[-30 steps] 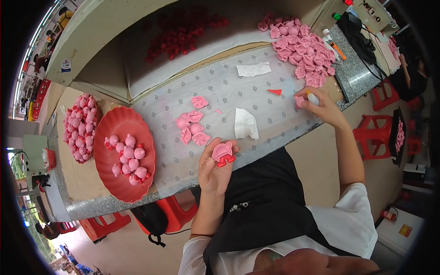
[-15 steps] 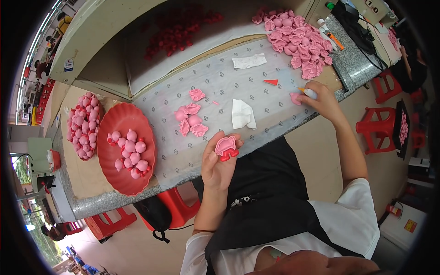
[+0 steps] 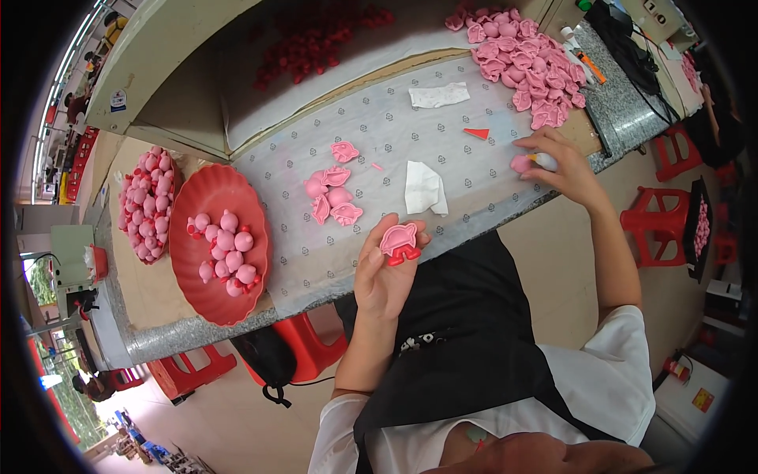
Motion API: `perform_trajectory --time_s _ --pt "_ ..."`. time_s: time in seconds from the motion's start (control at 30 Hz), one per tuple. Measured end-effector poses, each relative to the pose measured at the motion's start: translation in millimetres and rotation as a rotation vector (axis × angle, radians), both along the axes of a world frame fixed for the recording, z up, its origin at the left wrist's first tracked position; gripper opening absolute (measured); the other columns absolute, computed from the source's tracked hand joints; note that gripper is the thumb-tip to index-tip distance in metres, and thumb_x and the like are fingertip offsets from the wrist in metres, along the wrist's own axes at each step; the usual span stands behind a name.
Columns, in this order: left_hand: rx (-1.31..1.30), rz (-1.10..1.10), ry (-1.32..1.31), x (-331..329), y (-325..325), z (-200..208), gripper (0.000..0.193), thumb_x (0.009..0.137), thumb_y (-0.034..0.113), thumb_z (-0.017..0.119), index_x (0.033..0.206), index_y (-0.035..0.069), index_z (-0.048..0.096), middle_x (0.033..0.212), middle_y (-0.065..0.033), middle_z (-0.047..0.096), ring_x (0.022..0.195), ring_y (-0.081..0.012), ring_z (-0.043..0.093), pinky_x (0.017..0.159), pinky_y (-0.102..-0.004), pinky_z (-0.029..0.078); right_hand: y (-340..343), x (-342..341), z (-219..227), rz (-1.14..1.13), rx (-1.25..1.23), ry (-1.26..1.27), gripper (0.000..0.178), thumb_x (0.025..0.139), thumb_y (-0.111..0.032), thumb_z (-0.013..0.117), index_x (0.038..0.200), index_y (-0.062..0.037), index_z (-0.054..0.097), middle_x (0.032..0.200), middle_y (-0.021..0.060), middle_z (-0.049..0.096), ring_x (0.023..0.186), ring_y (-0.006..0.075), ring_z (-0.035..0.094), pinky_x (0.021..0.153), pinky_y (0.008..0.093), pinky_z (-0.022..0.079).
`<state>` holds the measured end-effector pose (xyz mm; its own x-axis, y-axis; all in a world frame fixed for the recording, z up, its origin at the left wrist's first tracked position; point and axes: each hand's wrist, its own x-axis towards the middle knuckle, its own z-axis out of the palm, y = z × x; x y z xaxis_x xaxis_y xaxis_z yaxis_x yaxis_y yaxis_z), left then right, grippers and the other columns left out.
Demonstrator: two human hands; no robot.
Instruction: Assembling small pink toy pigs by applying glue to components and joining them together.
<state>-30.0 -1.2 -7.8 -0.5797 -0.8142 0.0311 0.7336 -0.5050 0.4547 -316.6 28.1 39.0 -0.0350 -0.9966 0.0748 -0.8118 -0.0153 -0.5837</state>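
Note:
My left hand [image 3: 384,276] is raised in front of the table edge, closed around a pink hollow toy half [image 3: 399,235] with red feet [image 3: 403,255] at its lower side. The hollow side faces up. Over the right part of the table, my right hand [image 3: 567,170] grips a small white squeeze bottle [image 3: 546,162] with a yellow tip. At that tip is a rounded pink piece [image 3: 520,163], beside the fingertips; whether the fingers hold it too is unclear. Several pink shells and balls [image 3: 338,196] lie loose on the patterned sheet [image 3: 300,261], left of my left hand.
A red scalloped dish [image 3: 189,284] holds pink balls with red parts, beside a heaped basket [image 3: 146,209]. Pink shells [image 3: 529,67] are piled at the back right. White paper pieces [image 3: 425,189] and a red scrap [image 3: 477,133] lie mid-table. Red pieces [image 3: 308,55] sit inside the cabinet.
The whole view has shifted slightly. My right forefinger has stretched out above the pink piece, and the bottle's tip now points at its side. My left hand keeps hold of the toy half.

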Motion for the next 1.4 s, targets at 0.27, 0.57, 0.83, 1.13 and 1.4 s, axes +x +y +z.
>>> perform_trajectory --time_s 0.27,0.57,0.83,1.13,1.4 --pt "0.098 -0.042 0.118 -5.1 -3.4 -2.9 0.044 0.077 0.02 0.05 0.115 0.0 0.039 0.108 -0.023 0.045 0.098 -0.0272 0.046 0.089 -0.0354 0.032 0.5 14.8 -3.1 0.101 -0.093 -0.089 0.033 0.057 -0.002 0.065 0.088 -0.0012 0.055 0.082 0.0047 0.048 0.077 0.0161 0.048 0.067 0.0267 0.038" --pt "0.033 -0.105 0.058 -5.5 2.1 9.7 0.042 0.082 0.013 0.044 0.12 0.0 0.032 0.111 -0.0152 0.046 0.101 -0.0214 0.045 0.089 -0.0335 0.032 -2.2 113.5 34.2 0.292 -0.122 -0.617 0.032 0.055 -0.002 0.07 0.084 -0.003 0.057 0.092 0.0083 0.046 0.069 0.01 0.045 0.048 0.0171 0.036" --pt "-0.043 -0.145 -0.038 0.9 0.7 6.0 0.043 0.082 0.011 0.047 0.121 0.003 0.032 0.109 -0.0089 0.047 0.103 -0.0153 0.043 0.088 -0.0298 0.032 -4.9 126.4 28.6 0.282 0.008 -0.624 0.029 0.057 -0.003 0.07 0.083 -0.0044 0.058 0.097 0.0078 0.044 0.069 0.0083 0.045 0.049 0.0176 0.036" --pt "-0.08 -0.193 -0.039 6.1 -2.9 5.4 0.046 0.081 0.012 0.047 0.122 0.003 0.03 0.112 -0.0118 0.045 0.106 -0.0212 0.042 0.089 -0.0337 0.033 -5.7 134.9 27.2 0.269 0.018 -0.561 0.033 0.057 -0.005 0.07 0.087 -0.0044 0.056 0.098 0.0073 0.043 0.063 0.0064 0.043 0.049 0.0168 0.035" --pt "-0.073 -0.214 -0.009 9.2 -3.0 5.2 0.051 0.079 0.013 0.05 0.123 0.003 0.027 0.113 -0.014 0.044 0.106 -0.0221 0.043 0.088 -0.0338 0.034 -12.7 134.6 36.3 0.29 0.129 -0.557 0.04 0.056 -0.009 0.072 0.092 -0.0034 0.055 0.097 0.0065 0.044 0.065 0.0074 0.044 0.052 0.0181 0.035"
